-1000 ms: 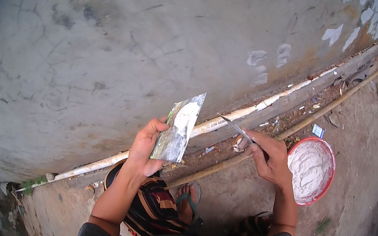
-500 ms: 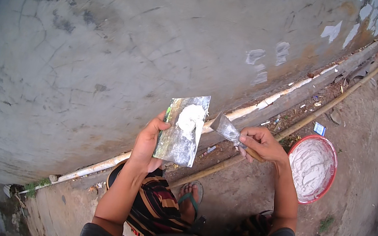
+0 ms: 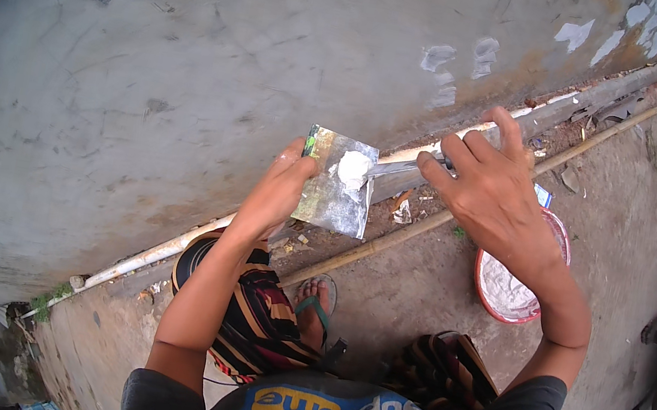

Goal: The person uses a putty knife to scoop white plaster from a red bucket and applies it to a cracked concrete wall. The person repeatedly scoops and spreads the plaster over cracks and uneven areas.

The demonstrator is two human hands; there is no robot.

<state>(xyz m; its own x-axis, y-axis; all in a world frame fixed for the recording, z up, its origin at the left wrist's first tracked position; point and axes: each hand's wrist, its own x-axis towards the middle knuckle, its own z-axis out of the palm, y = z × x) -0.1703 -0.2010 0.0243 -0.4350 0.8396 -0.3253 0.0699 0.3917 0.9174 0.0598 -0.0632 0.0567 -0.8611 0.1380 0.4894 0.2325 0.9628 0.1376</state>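
My left hand grips the left edge of a thin, stained rectangular board. A small heap of white putty sits near the middle of that board. With its back turned up, my right hand is closed on a putty knife, whose handle is mostly hidden by the fingers. The blade, seen nearly edge-on, touches the right side of the heap. Partly covered by my right forearm, a round red tub of white putty stands on the ground to the right.
A grey, cracked wall fills the upper left, with white putty patches on it. Along its foot run a whitish pipe and a bamboo pole amid litter. A blue-and-white packet lies beside the tub. My sandalled foot is below.
The putty knife has come from beside the board onto the heap. My right hand has risen and turned back-up. The board has tilted, and its putty is gathered into a smaller heap.
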